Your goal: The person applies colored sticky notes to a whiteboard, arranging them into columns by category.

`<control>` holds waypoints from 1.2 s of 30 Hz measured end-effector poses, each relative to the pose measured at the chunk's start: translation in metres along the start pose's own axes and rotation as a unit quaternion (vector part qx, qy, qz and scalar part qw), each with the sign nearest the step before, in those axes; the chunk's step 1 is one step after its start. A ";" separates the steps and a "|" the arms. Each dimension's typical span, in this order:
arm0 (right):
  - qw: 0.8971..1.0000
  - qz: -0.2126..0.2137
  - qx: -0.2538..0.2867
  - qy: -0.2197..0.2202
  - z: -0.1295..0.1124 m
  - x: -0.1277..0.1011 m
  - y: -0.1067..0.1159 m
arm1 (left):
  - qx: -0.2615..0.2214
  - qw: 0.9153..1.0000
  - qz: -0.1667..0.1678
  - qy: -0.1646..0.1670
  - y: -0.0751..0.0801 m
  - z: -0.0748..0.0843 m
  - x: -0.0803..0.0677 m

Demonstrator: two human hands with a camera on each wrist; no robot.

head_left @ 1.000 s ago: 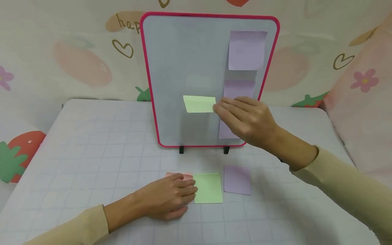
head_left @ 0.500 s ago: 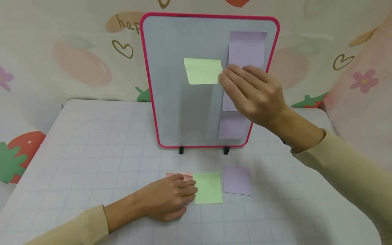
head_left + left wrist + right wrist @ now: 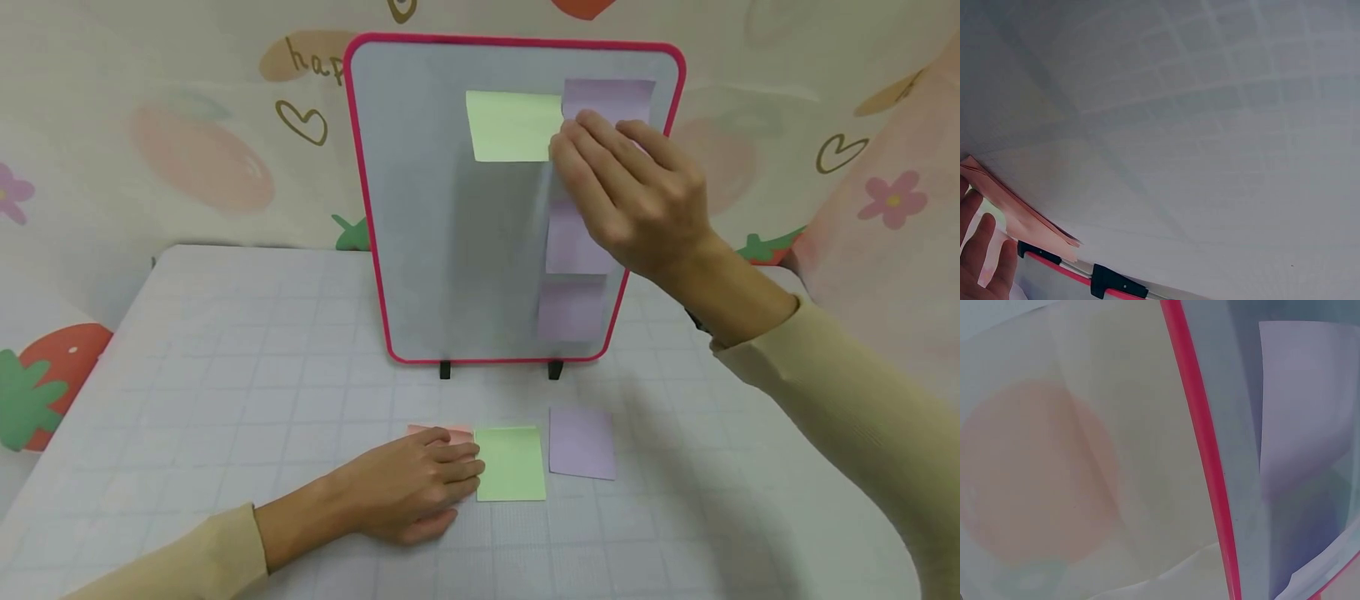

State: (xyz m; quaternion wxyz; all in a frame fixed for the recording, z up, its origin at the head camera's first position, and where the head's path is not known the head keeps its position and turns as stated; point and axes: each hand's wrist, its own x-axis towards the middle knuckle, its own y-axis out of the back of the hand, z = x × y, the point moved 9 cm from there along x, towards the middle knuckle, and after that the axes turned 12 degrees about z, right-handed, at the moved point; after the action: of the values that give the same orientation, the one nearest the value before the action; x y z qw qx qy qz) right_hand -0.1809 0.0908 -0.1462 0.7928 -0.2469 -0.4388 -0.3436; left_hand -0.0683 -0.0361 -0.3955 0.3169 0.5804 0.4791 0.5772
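My left hand (image 3: 408, 492) lies flat on the tabletop (image 3: 225, 358), fingers straight, pressing the pink note pad (image 3: 442, 433) well in front of the whiteboard (image 3: 420, 217). Green pad (image 3: 510, 463) touches its fingertips on the right; a purple pad (image 3: 581, 443) lies just beside that, both near the whiteboard's black feet (image 3: 445, 369).

My right hand (image 3: 630, 196) is up at the whiteboard's top, fingertips pinching the right edge of a green sticky note (image 3: 512, 126). The note sits against the upper middle of the whiteboard, its right edge just beside the top purple note (image 3: 611, 98).

To do this well, I reckon: keep the top edge level with that purple note, press the sticky strip flat, don't overlap the purple one, go gentle since the whiteboard only stands on small feet and could tip back.

Two more purple notes (image 3: 573, 308) run down the whiteboard's right side, partly hidden by my right hand. Behind the whiteboard, fruit-print wall (image 3: 195, 158).
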 end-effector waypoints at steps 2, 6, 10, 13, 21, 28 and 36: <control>1.000 0.002 -0.002 0.001 0.001 0.000 -0.001 | 0.000 1.000 0.000 0.000 0.000 0.000 0.000; 1.000 0.007 -0.009 0.005 0.002 0.000 -0.002 | 0.003 1.000 -0.002 -0.002 0.000 0.000 0.000; 1.000 0.006 -0.019 0.007 0.004 0.000 -0.007 | 0.005 1.000 -0.001 -0.003 0.000 0.000 0.000; 1.000 -0.005 -0.021 0.005 0.006 -0.001 -0.011 | 0.004 1.000 0.000 -0.003 -0.001 0.000 0.000; 1.000 -0.027 -0.014 0.007 0.009 -0.006 -0.015 | 0.015 1.000 -0.004 -0.007 -0.001 0.001 0.003; 0.999 -0.030 -0.012 0.017 0.007 -0.010 -0.018 | 0.023 1.000 -0.017 -0.010 -0.002 0.002 0.006; 0.999 -0.020 -0.030 0.007 0.010 -0.008 -0.016 | 0.024 0.999 -0.019 -0.008 -0.002 0.001 0.006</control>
State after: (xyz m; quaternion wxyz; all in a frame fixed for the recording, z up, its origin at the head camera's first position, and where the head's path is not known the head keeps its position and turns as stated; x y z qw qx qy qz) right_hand -0.2019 0.0901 -0.1471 0.7811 -0.2593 -0.4278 -0.3737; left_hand -0.0681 -0.0298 -0.3957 0.3176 0.5835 0.5012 0.5544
